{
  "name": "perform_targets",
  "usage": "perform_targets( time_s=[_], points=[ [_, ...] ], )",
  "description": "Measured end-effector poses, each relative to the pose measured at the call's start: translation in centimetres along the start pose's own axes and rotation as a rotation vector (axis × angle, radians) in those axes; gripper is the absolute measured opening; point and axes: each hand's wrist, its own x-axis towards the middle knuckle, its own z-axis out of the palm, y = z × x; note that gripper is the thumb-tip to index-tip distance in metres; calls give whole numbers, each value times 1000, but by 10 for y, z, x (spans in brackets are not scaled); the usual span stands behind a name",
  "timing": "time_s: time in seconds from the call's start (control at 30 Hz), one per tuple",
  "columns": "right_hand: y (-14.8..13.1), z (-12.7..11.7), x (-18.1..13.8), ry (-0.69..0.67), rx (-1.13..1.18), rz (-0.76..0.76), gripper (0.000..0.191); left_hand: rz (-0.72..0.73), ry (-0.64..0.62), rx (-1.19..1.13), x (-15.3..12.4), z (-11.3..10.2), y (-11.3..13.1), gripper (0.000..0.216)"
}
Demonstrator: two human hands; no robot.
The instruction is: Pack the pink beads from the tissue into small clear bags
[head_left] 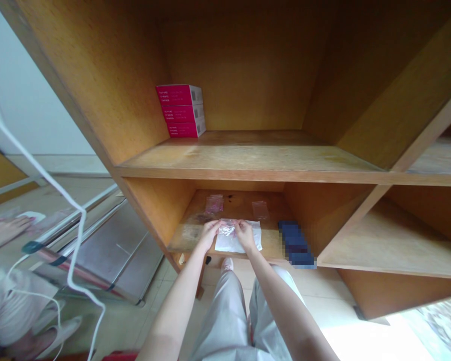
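Between my two hands, over the lower shelf, is a small clear plastic bag (227,228) with a shiny, pinkish look. My left hand (209,233) pinches its left edge. On the opposite edge, my right hand (245,234) has its fingers closed. A white sheet (231,245) lies flat beneath the bag. Behind my hands, a clear bag with pink contents (214,203) rests on the shelf to the left, and another clear bag (260,210) lies to the right. What exactly the bags hold is too small to make out.
The wooden shelf board (248,173) runs above my hands. Pink boxes (182,111) are stacked on it. A blurred dark blue object (296,243) lies at the right. At left are a white cable (80,235), a metal-framed cart (105,245) and another person's hand (9,231).
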Motion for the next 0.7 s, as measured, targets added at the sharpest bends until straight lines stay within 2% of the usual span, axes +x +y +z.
perform_targets(
  time_s=[0.3, 0.7],
  points=[
    [-5, 1, -3, -54, -66, -91, 29, -13, -4, 56, -3, 3, 8, 28],
    [-5, 1, -3, -86, -100, -97, 22, -38, -53, 71, -3, 3, 8, 30]
  ],
)
